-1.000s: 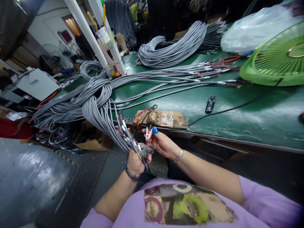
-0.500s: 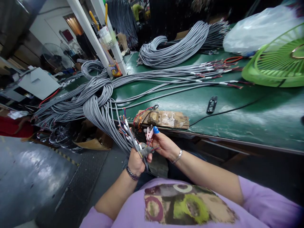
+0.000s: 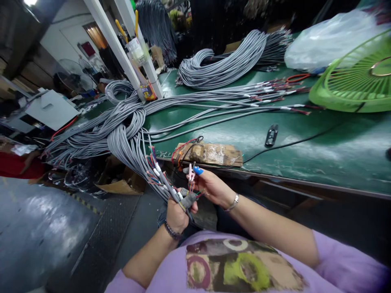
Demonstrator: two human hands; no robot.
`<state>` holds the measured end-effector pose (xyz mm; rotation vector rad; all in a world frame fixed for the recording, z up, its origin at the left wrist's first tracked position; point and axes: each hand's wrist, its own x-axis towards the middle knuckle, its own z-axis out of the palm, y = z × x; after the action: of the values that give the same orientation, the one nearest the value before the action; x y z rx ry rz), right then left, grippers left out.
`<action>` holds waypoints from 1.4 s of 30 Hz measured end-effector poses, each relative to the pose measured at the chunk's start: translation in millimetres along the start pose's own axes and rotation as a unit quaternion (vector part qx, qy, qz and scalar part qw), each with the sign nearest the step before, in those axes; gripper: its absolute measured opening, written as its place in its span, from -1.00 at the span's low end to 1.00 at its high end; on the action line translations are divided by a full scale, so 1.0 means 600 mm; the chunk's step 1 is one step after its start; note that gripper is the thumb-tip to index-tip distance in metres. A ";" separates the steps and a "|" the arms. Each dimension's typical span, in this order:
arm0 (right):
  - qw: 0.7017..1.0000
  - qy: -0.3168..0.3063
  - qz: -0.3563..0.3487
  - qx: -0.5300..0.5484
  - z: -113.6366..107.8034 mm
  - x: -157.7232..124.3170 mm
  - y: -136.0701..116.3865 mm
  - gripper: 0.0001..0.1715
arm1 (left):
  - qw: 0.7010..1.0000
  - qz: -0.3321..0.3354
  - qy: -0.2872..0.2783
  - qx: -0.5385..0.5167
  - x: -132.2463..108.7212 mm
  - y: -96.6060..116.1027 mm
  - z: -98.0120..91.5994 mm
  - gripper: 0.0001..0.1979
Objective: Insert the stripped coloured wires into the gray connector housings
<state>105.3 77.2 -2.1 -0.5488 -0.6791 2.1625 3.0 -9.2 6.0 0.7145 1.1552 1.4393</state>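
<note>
Legible text: none.
Packet (image 3: 148, 92) at the foot of the white post (image 3: 122, 57): orange and yellow print with dark lettering, too small and blurred to read.
Green bench top (image 3: 275, 162), front edge beside the wooden block (image 3: 214, 154): faint pale scrawl, not decipherable.
Purple shirt (image 3: 336, 264): printed rings and patches, no letters made out.

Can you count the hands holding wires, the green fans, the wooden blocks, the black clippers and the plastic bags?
Hands holding wires: 2, the left hand gripping grey cables, the right hand pinching coloured wires
Green fan: 1
Wooden block: 1
Black clippers: 1
Plastic bag: 1
Total: 6
</note>
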 end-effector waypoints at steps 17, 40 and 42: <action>0.998 0.030 -0.006 0.063 -0.010 0.021 0.012 -0.61 | 1.000 0.000 -0.001 -0.013 0.017 -0.003 0.002 -0.70; 0.990 0.057 -0.076 -0.104 -0.006 -0.001 0.010 -0.46 | 0.996 0.047 0.071 0.008 0.003 -0.008 0.015 -0.71; 0.991 0.049 -0.069 -0.100 -0.009 0.002 0.011 -0.46 | 0.996 0.048 0.068 0.010 0.005 -0.008 0.017 -0.70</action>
<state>104.1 76.1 -10.1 -0.6887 -0.8581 1.9381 13.2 -4.2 4.5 0.7021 1.2553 1.5789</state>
